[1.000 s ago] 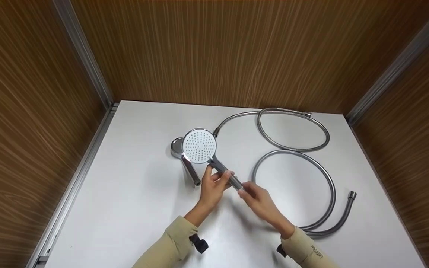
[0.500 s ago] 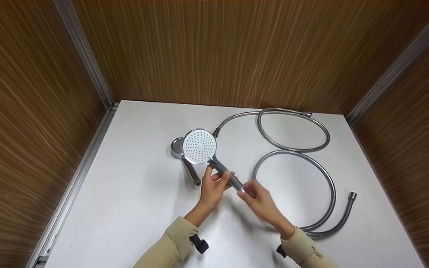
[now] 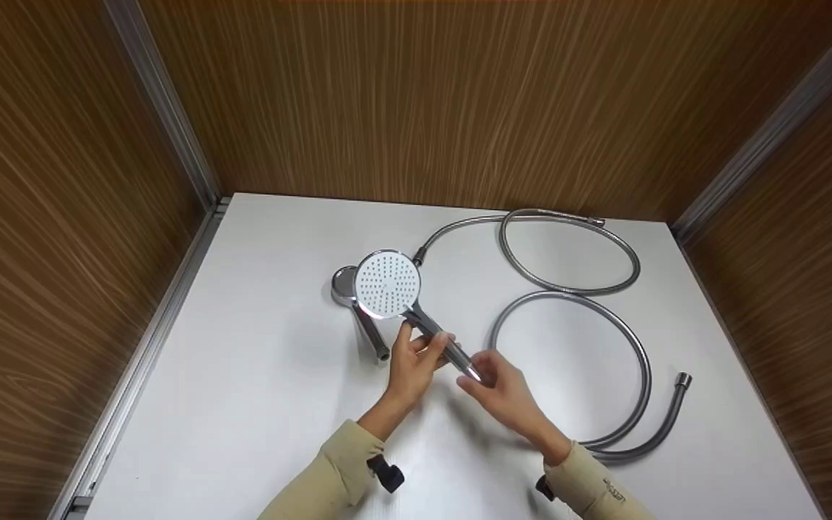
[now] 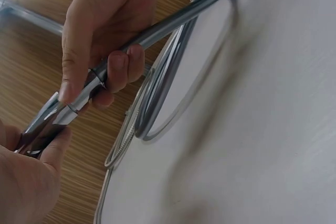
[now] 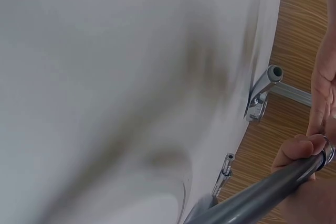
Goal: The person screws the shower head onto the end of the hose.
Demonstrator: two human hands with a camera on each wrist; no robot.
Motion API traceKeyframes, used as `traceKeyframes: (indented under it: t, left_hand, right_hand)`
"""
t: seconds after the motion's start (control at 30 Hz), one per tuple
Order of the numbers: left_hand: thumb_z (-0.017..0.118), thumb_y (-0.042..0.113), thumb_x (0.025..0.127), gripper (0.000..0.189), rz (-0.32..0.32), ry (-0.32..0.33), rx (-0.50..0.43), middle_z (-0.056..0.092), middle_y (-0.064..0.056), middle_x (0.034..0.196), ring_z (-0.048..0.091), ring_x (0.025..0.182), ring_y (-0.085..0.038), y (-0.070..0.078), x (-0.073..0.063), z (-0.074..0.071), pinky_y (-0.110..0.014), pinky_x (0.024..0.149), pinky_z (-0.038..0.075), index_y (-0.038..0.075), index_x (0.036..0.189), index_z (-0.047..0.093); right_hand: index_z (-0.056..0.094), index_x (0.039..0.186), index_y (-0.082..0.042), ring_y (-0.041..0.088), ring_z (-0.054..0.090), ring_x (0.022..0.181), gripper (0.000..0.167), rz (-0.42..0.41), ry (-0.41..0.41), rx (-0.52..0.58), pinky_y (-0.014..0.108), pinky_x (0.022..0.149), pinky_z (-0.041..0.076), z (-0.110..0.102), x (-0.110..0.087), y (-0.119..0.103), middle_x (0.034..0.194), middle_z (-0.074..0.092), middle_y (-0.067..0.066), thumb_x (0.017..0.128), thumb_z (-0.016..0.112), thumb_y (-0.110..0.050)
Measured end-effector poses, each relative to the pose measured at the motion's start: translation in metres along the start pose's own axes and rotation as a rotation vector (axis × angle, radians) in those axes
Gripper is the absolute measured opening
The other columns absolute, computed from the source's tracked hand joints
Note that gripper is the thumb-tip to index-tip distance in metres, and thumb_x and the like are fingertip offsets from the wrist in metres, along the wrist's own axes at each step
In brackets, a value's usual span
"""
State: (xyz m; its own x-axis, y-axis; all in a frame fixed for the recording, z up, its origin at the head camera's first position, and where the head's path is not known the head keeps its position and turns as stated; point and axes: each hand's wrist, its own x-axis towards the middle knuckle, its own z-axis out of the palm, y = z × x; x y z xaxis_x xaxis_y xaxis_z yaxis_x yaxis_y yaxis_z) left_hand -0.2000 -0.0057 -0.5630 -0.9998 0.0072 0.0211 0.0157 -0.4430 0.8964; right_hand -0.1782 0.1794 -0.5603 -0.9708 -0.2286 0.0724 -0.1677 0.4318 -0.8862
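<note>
My left hand [image 3: 410, 368] holds the handle of a shower head [image 3: 388, 284], its round white spray face turned up toward the head camera. At the handle's lower end, my right hand [image 3: 506, 390] pinches the metal connector [image 4: 90, 88] of a smooth grey shower hose [image 4: 170, 23]. In the left wrist view the connector lines up with the handle end, right at it. From there the hose runs back past my right hand to its coil. A second, smaller shower head [image 3: 370, 332] lies on the table, partly hidden behind the held one.
On the white table [image 3: 243, 404], the grey hose's loop lies at the right, its free end fitting [image 3: 684, 379] pointing away. Behind it is a thinner coiled metal hose [image 3: 637, 267], one end near the held shower head. Wood-patterned panels [image 3: 416, 101] enclose the back and sides.
My right fingers have shifted slightly at the handle's lower end, and more of its bright tip shows. The left hand and shower head have stayed almost still.
</note>
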Motion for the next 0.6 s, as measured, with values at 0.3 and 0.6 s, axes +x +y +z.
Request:
traceKeyframes:
  t: [0.3,0.6]
  left_hand:
    - [0.062,0.000,0.104,0.034,0.012,-0.003,-0.014,0.075,-0.029,0.108,0.079,0.097,-0.027,0.0010,-0.0007,0.0019,-0.045,0.094,0.065,-0.006,0.132,0.043]
    - [0.063,0.001,0.104,0.035,0.009,0.002,-0.009,0.075,-0.030,0.108,0.078,0.096,-0.026,0.0003,-0.0001,0.0019,-0.044,0.093,0.065,-0.007,0.133,0.044]
  right_hand:
    - [0.069,0.107,-0.018,0.011,0.059,0.076,0.012,-0.031,0.000,-0.031,0.021,0.067,0.049,-0.0016,-0.0008,0.0014,0.089,0.070,-0.001,0.099,0.076,-0.023]
    - [0.072,0.111,-0.018,0.013,0.060,0.078,0.011,0.004,-0.015,-0.071,0.021,0.069,0.051,-0.0021,-0.0006,-0.0007,0.090,0.069,-0.001,0.102,0.072,-0.024]
